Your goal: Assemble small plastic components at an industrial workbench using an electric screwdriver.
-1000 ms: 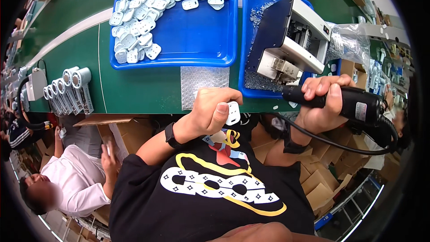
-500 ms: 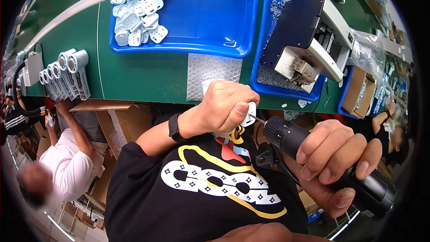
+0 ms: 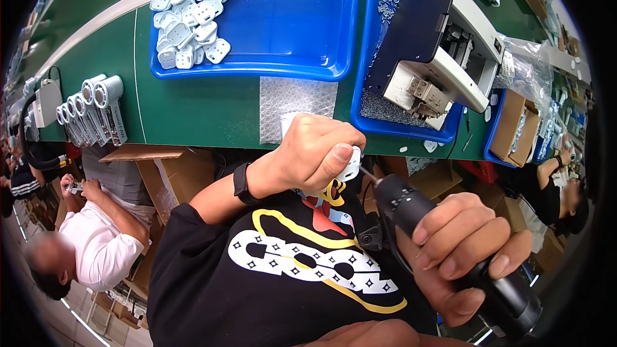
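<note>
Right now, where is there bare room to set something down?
Bare: green tabletop between the white tubes and bubble wrap; lower right of the left tray, beside piled white plates. Crowded: the next tray, with its machine and small metal parts, and the narrow gap between left hand and power driver.

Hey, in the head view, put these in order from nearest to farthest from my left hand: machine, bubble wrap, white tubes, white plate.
1. White plate: held in the left hand.
2. Bubble wrap: just beyond the hand.
3. Machine: ahead, to the right.
4. White tubes: well off to the left.
</note>
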{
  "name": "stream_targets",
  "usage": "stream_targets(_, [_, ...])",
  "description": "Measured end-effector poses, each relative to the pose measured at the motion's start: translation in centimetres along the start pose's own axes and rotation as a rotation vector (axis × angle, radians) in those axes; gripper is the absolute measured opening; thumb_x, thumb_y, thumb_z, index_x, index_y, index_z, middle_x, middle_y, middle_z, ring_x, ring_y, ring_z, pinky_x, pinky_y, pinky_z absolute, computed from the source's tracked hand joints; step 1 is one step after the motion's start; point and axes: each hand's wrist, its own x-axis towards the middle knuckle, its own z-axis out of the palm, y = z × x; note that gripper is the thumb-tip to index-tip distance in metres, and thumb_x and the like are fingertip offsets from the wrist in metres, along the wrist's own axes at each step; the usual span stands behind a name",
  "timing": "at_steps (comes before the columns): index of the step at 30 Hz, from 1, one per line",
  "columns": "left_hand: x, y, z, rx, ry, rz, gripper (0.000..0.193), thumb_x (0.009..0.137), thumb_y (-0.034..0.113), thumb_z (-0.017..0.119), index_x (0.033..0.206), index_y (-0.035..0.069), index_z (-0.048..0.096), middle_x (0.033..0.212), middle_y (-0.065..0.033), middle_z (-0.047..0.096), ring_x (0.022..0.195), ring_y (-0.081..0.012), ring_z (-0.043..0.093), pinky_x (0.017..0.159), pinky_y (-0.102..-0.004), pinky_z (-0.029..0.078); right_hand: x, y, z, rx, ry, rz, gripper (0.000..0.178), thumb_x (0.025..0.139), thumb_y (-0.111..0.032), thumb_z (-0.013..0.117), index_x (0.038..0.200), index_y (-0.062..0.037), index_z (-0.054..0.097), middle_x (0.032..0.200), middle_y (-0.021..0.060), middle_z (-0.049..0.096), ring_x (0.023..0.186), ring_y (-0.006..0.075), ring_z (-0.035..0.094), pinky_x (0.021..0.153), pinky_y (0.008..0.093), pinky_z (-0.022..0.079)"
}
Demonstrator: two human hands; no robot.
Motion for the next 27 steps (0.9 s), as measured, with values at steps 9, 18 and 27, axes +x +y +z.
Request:
stream_targets(9, [0.2, 0.2, 0.2, -0.001, 0.007, -0.036, 0.053, 0.105, 0.032, 0.03, 0.08, -0.001, 0.063, 0.064, -0.0103, 0.06, 0.051, -0.0256, 0.06, 0.049, -0.0354, 0.046, 2.1, 3.8, -5.8, -0.362, 0.282, 0.068, 0.031, 0.088, -0.021, 0.064, 0.11, -0.0043, 0.05, 0.073, 0.01, 0.058, 0.055, 0.0197, 0.055, 0.061, 0.0382, 0.05])
stream_targets(18, [0.5, -0.1, 0.3, -0.038, -0.018, -0.008, 0.043, 0.105, 0.027, 0.038, 0.081, 0.001, 0.063, 0.066, -0.0108, 0.061, 0.053, -0.0292, 0.06, 0.05, -0.0371, 0.048, 2.8, 3.8, -6.1, -0.399, 0.273, -0.015, 0.03, 0.089, -0.017, 0.063, 0.113, -0.0044, 0.049, 0.075, 0.01, 0.059, 0.055, 0.019, 0.054, 0.058, 0.0384, 0.048])
stream_targets(27, [0.7, -0.4, 0.1, -0.04, -0.002, -0.001, 0.042, 0.104, 0.026, 0.038, 0.081, 0.001, 0.063, 0.065, -0.0102, 0.06, 0.052, -0.0287, 0.06, 0.05, -0.0368, 0.048, 0.9, -0.3, -3.0, 0.008, 0.187, 0.132, 0.037, 0.093, -0.027, 0.067, 0.114, -0.008, 0.044, 0.073, 0.0066, 0.054, 0.055, 0.0192, 0.055, 0.055, 0.0364, 0.049])
